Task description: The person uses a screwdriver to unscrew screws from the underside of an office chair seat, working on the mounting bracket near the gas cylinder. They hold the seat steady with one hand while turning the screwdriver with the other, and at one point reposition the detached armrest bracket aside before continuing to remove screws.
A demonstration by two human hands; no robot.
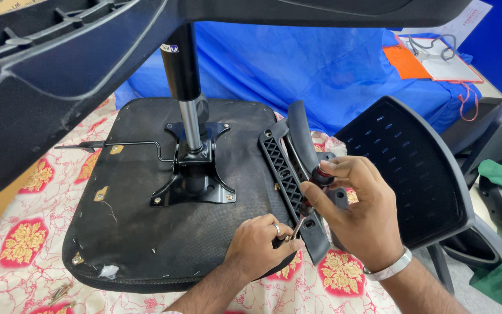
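One upturned black padded chair seat (146,232) lies on the red-and-gold floral cloth (24,238), w/ one black metal mounting plate (196,174) and one chrome gas cylinder (190,125) sticking up from its middle. On the right edge of the seat sits one black plastic armrest bracket w/ lattice ribbing (283,168). Right hand (358,212) is wrapped around one red-and-black-handled screwdriver (315,189), tip down at the bracket's near end. Left hand (260,244), one ring on it, pinches close at the tip, fingers curled. One black mesh chair back (411,174) lies right of the hands, one blue tarp (315,64) far behind.
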